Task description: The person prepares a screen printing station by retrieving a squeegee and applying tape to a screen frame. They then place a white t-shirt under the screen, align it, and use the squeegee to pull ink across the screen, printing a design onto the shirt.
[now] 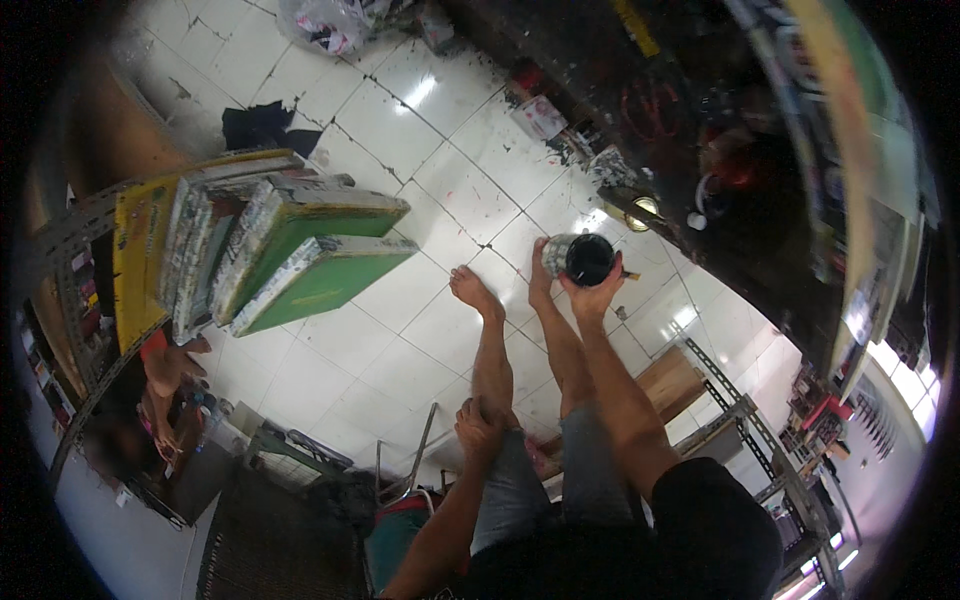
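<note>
My right hand [596,290] is wrapped round a tin can [557,258] with a smeared, whitish side and a dark, near-black inside. The can is held up in front of my right leg, above the tiled floor. A short yellowish-brown stick-like piece [631,275] shows beside my fingers; I cannot tell whether it belongs to the can. My left hand [478,430] rests on my left leg by the knee, fingers lying loosely on it with nothing seen in them.
Several frames with green panels [330,285] lean in a metal rack at left. A dark, cluttered bench [700,130] runs along the upper right, a round tin [643,208] at its edge. A dark cloth [262,128] lies on the floor. Another person [165,380] sits at lower left.
</note>
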Tool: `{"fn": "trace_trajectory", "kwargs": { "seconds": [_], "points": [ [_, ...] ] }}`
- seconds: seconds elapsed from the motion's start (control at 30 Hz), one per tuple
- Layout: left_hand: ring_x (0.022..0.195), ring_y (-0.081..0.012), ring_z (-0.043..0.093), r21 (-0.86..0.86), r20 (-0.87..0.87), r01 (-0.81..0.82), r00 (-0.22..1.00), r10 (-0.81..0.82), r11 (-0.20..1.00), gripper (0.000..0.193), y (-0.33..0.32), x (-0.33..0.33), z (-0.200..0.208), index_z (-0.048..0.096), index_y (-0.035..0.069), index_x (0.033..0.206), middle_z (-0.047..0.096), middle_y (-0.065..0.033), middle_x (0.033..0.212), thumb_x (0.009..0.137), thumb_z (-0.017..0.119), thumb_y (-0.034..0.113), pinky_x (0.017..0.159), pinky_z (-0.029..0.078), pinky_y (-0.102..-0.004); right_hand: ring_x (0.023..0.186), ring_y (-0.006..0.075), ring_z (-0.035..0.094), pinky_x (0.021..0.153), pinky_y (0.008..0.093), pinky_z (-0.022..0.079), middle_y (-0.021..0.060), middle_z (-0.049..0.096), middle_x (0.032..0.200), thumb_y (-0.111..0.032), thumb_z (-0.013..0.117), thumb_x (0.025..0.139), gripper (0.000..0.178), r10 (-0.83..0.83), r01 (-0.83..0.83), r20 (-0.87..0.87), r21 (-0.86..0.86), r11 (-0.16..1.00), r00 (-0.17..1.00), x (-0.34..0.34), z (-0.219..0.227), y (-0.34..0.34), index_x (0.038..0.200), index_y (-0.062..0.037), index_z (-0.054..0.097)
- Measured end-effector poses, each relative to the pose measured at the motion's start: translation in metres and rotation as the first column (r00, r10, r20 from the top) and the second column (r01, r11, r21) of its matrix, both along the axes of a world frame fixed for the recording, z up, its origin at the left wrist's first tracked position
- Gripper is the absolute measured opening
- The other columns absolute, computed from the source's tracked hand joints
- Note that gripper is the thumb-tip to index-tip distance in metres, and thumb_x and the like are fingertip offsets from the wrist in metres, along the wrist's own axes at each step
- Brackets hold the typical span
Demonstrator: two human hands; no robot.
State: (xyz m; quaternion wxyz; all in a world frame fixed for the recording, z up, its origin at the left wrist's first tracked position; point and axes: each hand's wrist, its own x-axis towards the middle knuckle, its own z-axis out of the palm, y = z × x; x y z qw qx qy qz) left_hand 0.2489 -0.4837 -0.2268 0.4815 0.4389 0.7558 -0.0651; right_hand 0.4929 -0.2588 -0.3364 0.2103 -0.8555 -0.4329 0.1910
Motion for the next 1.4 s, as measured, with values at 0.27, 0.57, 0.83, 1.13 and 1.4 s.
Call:
{"fn": "trace_trajectory", "kwargs": {
  "seconds": [0.27, 0.57, 0.83, 1.13, 1.4],
  "points": [
    [0.132, -0.0390, 0.041, -0.215, -0.027, -0.066, 0.998, 0.062, 0.974, 0.077, 0.011, 0.020, 0.000, 0.044, 0.004, 0.140, 0.045, -0.0215, 0.143, 0.076, 0.071, 0.039, 0.109, 0.029, -0.0530, 0.118, 0.0442, 0.044, 0.103, 0.0522, 0.035, 0.0276, 0.049, 0.126, -0.044, 0.091, 0.048, 0.123, 0.169, -0.193, 0.447, 0.009, 0.981, 0.879, 0.057, -0.119, 0.090, 0.144, 0.0019, 0.031],
    [0.130, -0.0422, 0.043, -0.249, -0.009, -0.024, 1.000, 0.022, 0.968, 0.081, 0.012, 0.032, 0.001, 0.041, 0.003, 0.143, 0.045, -0.0230, 0.143, 0.077, 0.070, 0.039, 0.107, 0.031, -0.0558, 0.126, 0.0485, 0.042, 0.104, 0.0550, 0.035, 0.0350, 0.043, 0.137, -0.075, 0.077, 0.056, 0.135, 0.026, 0.031, 0.755, -0.062, 0.998, 0.656, 0.125, -0.211, 0.137, 0.144, 0.0122, 0.024],
    [0.124, -0.0435, 0.047, -0.250, -0.039, 0.007, 0.999, -0.017, 0.968, 0.075, 0.008, 0.033, 0.002, 0.043, 0.005, 0.142, 0.049, -0.0228, 0.138, 0.080, 0.070, 0.038, 0.101, 0.035, -0.0580, 0.133, 0.0442, 0.037, 0.107, 0.0537, 0.033, 0.0344, 0.030, 0.145, -0.074, 0.082, 0.051, 0.147, -0.225, 0.428, 0.557, -0.265, 0.864, 0.799, 0.139, -0.207, 0.178, 0.147, 0.0118, 0.010],
    [0.130, -0.0409, 0.044, -0.296, -0.030, -0.025, 0.999, 0.017, 0.955, 0.089, 0.003, 0.044, -0.002, 0.038, 0.005, 0.147, 0.044, -0.0213, 0.145, 0.071, 0.071, 0.036, 0.103, 0.031, -0.0583, 0.134, 0.0405, 0.037, 0.109, 0.0489, 0.034, 0.0300, 0.030, 0.145, -0.072, 0.084, 0.048, 0.151, -0.399, 0.549, 0.443, -0.289, 0.784, 0.803, 0.173, -0.243, 0.218, 0.148, 0.0085, 0.005],
    [0.126, -0.0410, 0.047, -0.220, -0.002, -0.006, 1.000, 0.005, 0.975, 0.087, -0.003, 0.047, -0.008, 0.038, 0.005, 0.147, 0.045, -0.0238, 0.143, 0.072, 0.071, 0.035, 0.102, 0.033, -0.0575, 0.135, 0.0371, 0.036, 0.110, 0.0446, 0.035, 0.0260, 0.030, 0.145, -0.071, 0.086, 0.046, 0.155, -0.528, 0.648, 0.380, -0.362, 0.671, 0.759, 0.207, -0.273, 0.196, 0.150, 0.0056, 0.000]
  ]
}}
